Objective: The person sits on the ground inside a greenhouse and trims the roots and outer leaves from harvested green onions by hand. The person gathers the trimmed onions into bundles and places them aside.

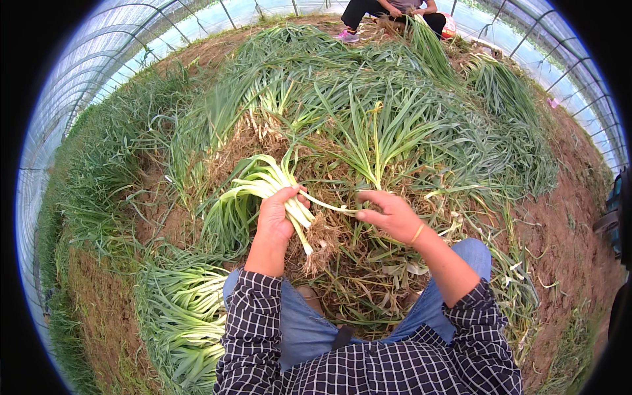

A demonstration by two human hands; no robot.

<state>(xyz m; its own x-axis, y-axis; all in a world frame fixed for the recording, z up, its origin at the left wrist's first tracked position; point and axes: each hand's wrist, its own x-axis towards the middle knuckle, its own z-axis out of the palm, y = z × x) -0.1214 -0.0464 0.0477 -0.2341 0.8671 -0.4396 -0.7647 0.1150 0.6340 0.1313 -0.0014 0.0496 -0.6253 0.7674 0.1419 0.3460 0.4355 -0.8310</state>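
Note:
My left hand (280,210) is closed around a bunch of leek-like green onions (269,181). Their leaves fan out to the left, and their pale stems end in brown, soil-covered roots (318,242) at the lower right. A thin pale strand (328,205) stretches from the bunch to my right hand (387,215), whose thumb and forefinger pinch its far end. Just beyond the right hand, another spread of green onion leaves (377,158) lies on the plant litter.
Trimmed green onions (197,306) lie in a pile at my left. Dry leaves and peelings (365,281) cover the ground between my knees. Large heaps of green onions (469,123) lie ahead. A co-worker (407,10) sits at the top, handling a bunch. Greenhouse hoops (568,69) curve around.

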